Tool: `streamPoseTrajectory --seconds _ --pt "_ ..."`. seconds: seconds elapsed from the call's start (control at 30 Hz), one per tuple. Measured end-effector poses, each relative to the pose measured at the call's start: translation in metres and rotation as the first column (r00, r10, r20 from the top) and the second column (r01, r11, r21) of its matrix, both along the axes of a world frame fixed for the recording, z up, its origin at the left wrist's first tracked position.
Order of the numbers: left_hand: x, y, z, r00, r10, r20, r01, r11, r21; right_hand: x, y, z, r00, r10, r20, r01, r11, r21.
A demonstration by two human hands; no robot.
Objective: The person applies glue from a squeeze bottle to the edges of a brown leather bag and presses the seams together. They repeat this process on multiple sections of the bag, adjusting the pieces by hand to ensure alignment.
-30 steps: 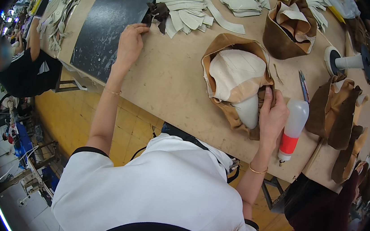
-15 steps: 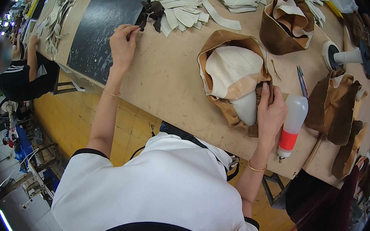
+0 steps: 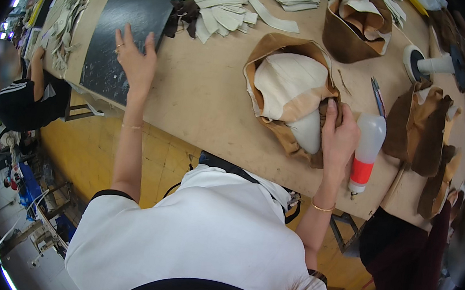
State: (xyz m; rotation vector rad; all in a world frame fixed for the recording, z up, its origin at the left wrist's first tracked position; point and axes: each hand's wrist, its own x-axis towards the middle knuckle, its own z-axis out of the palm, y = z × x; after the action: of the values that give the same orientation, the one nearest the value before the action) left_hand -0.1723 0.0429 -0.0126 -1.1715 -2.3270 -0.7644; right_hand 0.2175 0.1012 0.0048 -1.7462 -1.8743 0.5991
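Note:
My left hand (image 3: 136, 62) is open, its fingers spread over the black board (image 3: 136, 13) on the left of the table. I cannot tell whether the fingertips touch the board. Beside the board's right edge lies a scrap of crumpled dark brown leather (image 3: 182, 18). My right hand (image 3: 341, 135) is closed on the right edge of a cup-shaped brown leather piece (image 3: 261, 57). Its cream lining (image 3: 290, 83) faces up, and a dark fold shows near my thumb. A clear squeeze bottle with a red band (image 3: 369, 142) lies just right of this hand.
Pale strips (image 3: 218, 7) are heaped at the back. A second lined brown piece (image 3: 349, 35) stands at the back right. Beyond the bottle are pens (image 3: 378, 96), a white spool (image 3: 436, 65) and more brown leather (image 3: 415, 127). A person (image 3: 19, 94) sits at far left.
My left hand has let go of the dark leather scrap and moved left over the black board, its fingers spreading. My right hand keeps hold of the brown leather piece.

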Motion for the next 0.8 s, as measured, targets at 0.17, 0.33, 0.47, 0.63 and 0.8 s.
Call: streamPoseTrajectory --seconds 0.17,0.33,0.47,0.63,0.8 --pt "0.099 -0.002 0.042 0.691 -0.563 0.453 0.585 0.804 0.107 -0.001 0.001 -0.003 0.996 -0.017 0.086 0.015 1.000 0.021" --pt "0.204 0.031 0.044 0.766 -0.605 0.217 0.639 0.678 -0.365 -0.006 -0.002 0.003 0.999 -0.022 0.044 0.022 1.000 0.002" --pt "0.225 0.043 0.031 0.643 -0.766 0.026 0.719 0.591 -0.365 -0.006 -0.003 0.003 0.996 -0.049 0.069 0.047 0.999 0.025" --pt "0.220 0.052 0.017 0.747 -0.537 0.392 0.664 0.576 -0.477 0.006 0.001 -0.014 0.997 -0.057 0.059 0.053 0.997 0.060" --pt "0.211 0.048 0.016 0.700 -0.383 0.603 0.693 0.568 -0.444 0.015 0.009 -0.033 0.992 -0.034 0.120 0.024 0.997 0.079"
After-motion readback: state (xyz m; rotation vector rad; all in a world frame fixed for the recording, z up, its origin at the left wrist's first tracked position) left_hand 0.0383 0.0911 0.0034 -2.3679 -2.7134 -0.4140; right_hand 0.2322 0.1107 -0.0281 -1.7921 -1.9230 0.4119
